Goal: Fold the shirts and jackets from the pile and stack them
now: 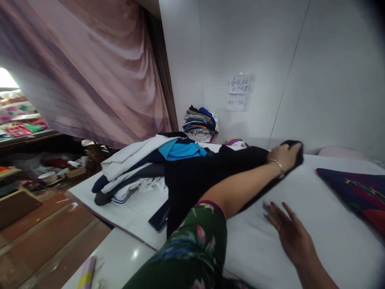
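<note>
A black garment (192,176) lies stretched across the white table, its far end reaching to the right. My left hand (284,155), with a silver bangle at the wrist, is closed on that end, fingers curled into the cloth. Part of the garment is hidden under my left forearm. Closer to me, my right hand (290,230) hovers over the white tabletop with its fingers stretched apart, slightly blurred and holding nothing. A dark phone-like slab (160,216) sits against the garment's left edge.
Loose white, navy and blue clothes (135,164) are heaped on the left. Folded clothes (200,124) stand stacked by the wall. A dark patterned cloth (357,192) lies on the right. Handwritten paper signs (239,85) hang above. A pink curtain (120,72) hangs at left.
</note>
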A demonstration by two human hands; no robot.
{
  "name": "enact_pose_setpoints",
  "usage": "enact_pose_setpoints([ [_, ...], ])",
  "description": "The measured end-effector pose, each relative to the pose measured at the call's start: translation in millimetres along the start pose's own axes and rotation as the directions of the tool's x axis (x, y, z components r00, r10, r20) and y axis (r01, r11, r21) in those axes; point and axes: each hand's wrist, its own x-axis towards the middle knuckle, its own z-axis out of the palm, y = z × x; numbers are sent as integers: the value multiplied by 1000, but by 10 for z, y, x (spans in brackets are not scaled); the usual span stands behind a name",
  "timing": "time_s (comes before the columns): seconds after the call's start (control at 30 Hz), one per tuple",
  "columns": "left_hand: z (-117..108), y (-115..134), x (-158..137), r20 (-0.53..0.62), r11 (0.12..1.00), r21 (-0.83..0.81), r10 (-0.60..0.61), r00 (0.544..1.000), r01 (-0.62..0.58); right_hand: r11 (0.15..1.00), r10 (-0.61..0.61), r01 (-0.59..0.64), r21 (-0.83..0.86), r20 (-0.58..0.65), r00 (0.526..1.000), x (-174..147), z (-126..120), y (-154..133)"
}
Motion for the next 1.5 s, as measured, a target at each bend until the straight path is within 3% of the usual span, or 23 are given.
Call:
enact_pose_setpoints([
  [0.1, 677, 134, -199, 249, 998, 58, 25, 968, -40, 970, -34, 63, 235, -126, 991, 138, -138, -170],
  [0.17, 1021, 168, -374, 450, 992, 60, 71, 890, -109, 940, -76, 129, 314, -176, 981, 188, -199, -248],
  [0.23, 1193, 162, -527, 551, 987, 11, 130, 824, -163, 925, -100, 168, 342, -206, 973, 211, -222, -289],
  [0.27, 1201, 142, -581, 553, 984, -20, 161, 817, -180, 923, -101, 174, 342, -220, 970, 218, -222, -296],
  [0.37, 935, -17, -634, 436, 961, -95, 274, 857, -259, 942, -66, 141, 305, -244, 968, 225, -199, -286],
  [0.47, 395, -366, -682, 319, 927, -69, 370, 872, -368, 973, -25, 75, 220, -222, 975, 212, -164, -259],
  [0.6, -314, -1015, -1106, 330, 953, 175, 181, 926, -249, 986, 38, -5, 164, -198, 979, 173, -92, -230],
  [0.67, -538, -1300, -1462, 379, 937, 299, 54, 924, -178, 986, 48, -11, 165, -222, 974, 155, -46, -222],
  [0.77, -664, -1566, -1979, 414, 900, 430, -129, 901, -69, 992, 5, 22, 121, -220, 976, 139, 16, -206],
  [0.87, -600, -1648, -2271, 416, 867, 498, -210, 885, -28, 994, -39, 60, 88, -229, 973, 142, 49, -179],
  [1.07, -432, -1554, -2179, 375, 887, 456, -270, 887, 77, 989, -124, 142, 40, -298, 946, 157, 38, -109],
  [1.17, -401, -1443, -2089, 446, 927, 362, -263, 856, 97, 987, -147, 160, 17, -321, 936, 186, 30, -160],
  [1.27, -281, -1223, -2044, 536, 972, 163, -232, 812, 170, 982, -186, 180, -49, -339, 922, 301, -47, -398],
  [1.37, 16, -834, -2002, 569, 978, -37, -150, 809, 207, 978, -174, 128, -162, -311, 934, 485, -272, -808],
  [1.5, 585, -268, -1970, 597, 981, -125, -45, 801, 148, 914, -207, 85, -397, -275, 939, 616, -682, -1280],
])
